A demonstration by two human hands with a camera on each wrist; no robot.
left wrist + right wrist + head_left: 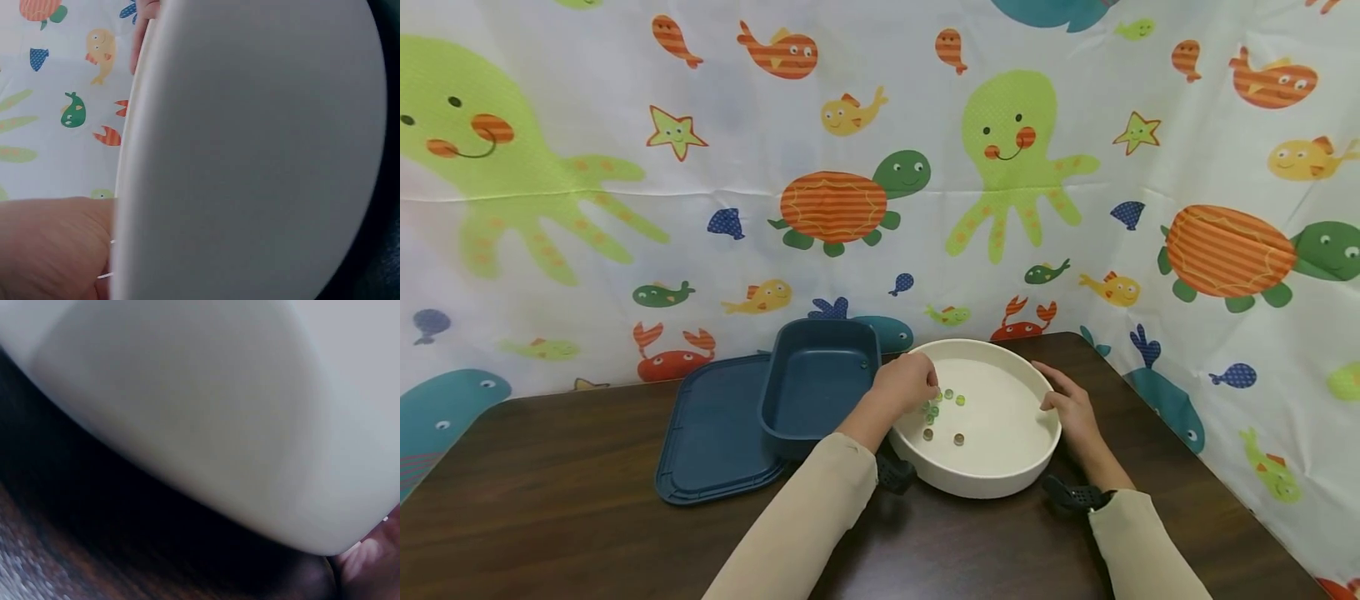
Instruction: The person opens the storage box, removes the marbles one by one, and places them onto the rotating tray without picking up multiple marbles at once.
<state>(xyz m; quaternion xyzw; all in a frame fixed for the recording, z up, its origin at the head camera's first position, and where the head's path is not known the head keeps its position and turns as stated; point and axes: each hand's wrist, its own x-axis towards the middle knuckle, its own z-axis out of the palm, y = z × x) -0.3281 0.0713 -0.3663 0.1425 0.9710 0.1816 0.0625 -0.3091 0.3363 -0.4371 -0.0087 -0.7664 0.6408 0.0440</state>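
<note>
A round white basin [1000, 392] holds several small glass marbles [960, 400], green, yellow-green and brownish, mostly toward its left side. My left hand [901, 387] reaches over the left rim with its fingers bent down beside the green marbles; its fingertips are hidden, so I cannot tell whether it pinches one. On the right, my right hand [1071, 407] grips the rim, thumb inside and fingers along the outer wall. The left wrist view is mostly filled by the basin's outer wall [250, 150], with part of the left hand [53, 247] at its lower left.
Left of the basin stands a dark blue rectangular tub [820, 387], partly over a flat blue lid [715, 433]. All rest on a dark wooden table [550, 500]. A white curtain [880, 108] printed with sea animals hangs behind and along the right.
</note>
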